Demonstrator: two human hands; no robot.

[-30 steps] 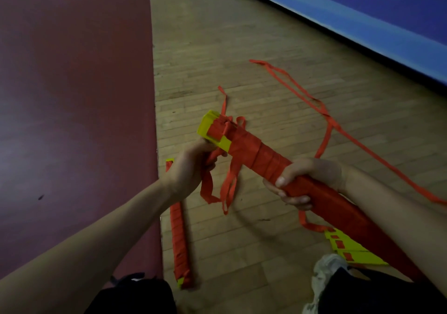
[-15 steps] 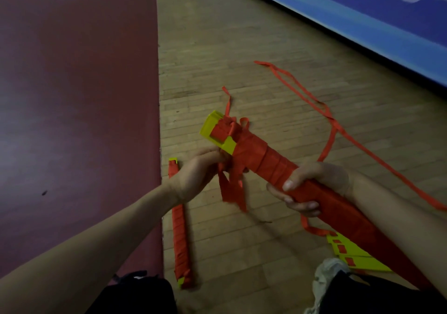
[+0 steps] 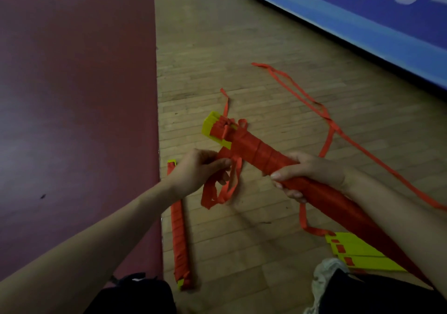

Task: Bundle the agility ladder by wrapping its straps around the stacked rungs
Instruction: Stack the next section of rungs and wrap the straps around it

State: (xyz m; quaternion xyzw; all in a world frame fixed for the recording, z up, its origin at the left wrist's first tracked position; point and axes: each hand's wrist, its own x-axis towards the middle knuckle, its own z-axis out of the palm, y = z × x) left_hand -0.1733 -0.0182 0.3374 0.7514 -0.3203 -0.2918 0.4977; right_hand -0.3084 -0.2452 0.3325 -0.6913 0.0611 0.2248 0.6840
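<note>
A stack of yellow ladder rungs [image 3: 214,127] is held above the floor, most of its length wound in orange-red strap [image 3: 258,151]. My right hand [image 3: 312,173] is shut around the wrapped middle of this bundle. My left hand [image 3: 198,171] pinches loose strap loops [image 3: 217,192] that hang just below the bundle's far end. A short strap tail sticks up past the yellow tip.
A second wrapped bundle [image 3: 180,229] lies on the wooden floor beside a dark red mat [image 3: 72,96]. Long loose straps [image 3: 324,113] trail to the right. Unwrapped yellow rungs [image 3: 358,253] lie near my shoe [image 3: 326,275]. A blue banner wall [image 3: 362,23] runs along the back.
My left hand has shifted right and slightly down along the bundle, gathering the hanging strap loops closer under it. My right hand keeps its grip on the bundle.
</note>
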